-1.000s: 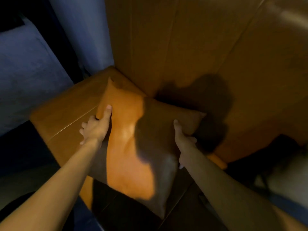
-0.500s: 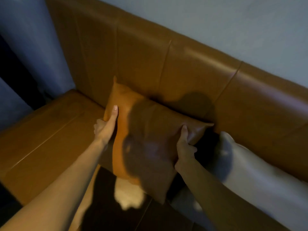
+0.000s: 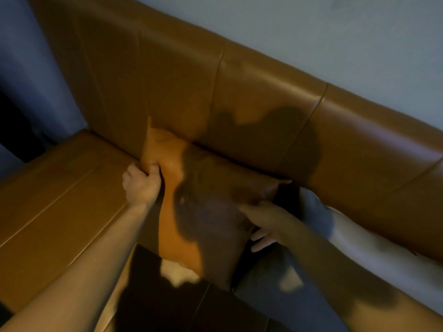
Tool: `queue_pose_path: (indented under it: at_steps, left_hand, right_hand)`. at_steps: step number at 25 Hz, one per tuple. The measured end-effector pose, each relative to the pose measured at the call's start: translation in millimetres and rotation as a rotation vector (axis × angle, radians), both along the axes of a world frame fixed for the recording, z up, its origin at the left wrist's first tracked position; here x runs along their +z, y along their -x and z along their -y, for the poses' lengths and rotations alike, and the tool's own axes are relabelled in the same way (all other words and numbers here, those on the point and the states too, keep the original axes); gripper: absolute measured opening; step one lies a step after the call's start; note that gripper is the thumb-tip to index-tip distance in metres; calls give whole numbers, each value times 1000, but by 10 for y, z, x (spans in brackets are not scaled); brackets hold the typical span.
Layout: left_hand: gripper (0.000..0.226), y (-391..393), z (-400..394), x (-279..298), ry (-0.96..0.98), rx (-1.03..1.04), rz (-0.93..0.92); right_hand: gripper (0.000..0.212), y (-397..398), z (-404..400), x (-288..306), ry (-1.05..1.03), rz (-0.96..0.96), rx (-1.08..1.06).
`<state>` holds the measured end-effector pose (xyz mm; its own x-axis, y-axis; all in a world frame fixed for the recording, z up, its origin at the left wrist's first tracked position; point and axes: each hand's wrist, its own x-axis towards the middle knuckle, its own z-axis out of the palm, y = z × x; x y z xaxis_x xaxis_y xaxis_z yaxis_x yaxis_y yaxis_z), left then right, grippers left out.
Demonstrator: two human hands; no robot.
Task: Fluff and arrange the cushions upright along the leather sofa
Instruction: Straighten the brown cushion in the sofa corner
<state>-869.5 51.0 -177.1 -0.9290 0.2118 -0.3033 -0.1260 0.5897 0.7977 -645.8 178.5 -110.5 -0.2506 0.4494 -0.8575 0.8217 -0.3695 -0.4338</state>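
A dark shadow covers the right half of the orange cushion (image 3: 211,212), hiding its surface. Right of it, a white cushion (image 3: 383,245) (partly shadowed) runs off the frame's right edge.

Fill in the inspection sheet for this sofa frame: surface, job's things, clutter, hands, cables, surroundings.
Surface: tan leather sofa, seat and backrest partly in shadow.
Job's things: orange cushion leaning against the backrest; pale cushion lying to its right.
Clutter: nothing seen.
Hands: left hand gripping the orange cushion's upper left edge; right hand at its right side, fingers spread, grip unclear.
Cables: nothing seen.
Surroundings: pale wall behind the sofa; bluish curtain-like surface at left; dim light.
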Motion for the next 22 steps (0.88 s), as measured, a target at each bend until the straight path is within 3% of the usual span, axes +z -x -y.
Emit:
queue_pose_path:
  at_steps: [2,4,7,9,12,14,22]
  left_hand:
    - [56,17,-93,174,36,-152,-362]
    - [53,65,-213,329,171,-476,-584]
    - [69,152,-374,449,445,-939,-532]
    - [87,232,-448,448,605,-1103,-468]
    - [108,374,-530,433,743,-1191,-474]
    - [118,417,-557,396,742,-1201,-475]
    - [98,368,-493,416,549,-1086,-668]
  right_hand:
    - [56,-1,-55,111,-173,91,264]
    - [42,48,-121,152,-446,69,379]
    - [31,165,-132,145,-939,-115,485]
    - [49,263,-188,111,-1135,-96,643]
    - [89,363,-282,28,-997,174,865]
    - [106,385,-266,-86,-968,287,898]
    - [91,407,-179,-36,-1045,266,674]
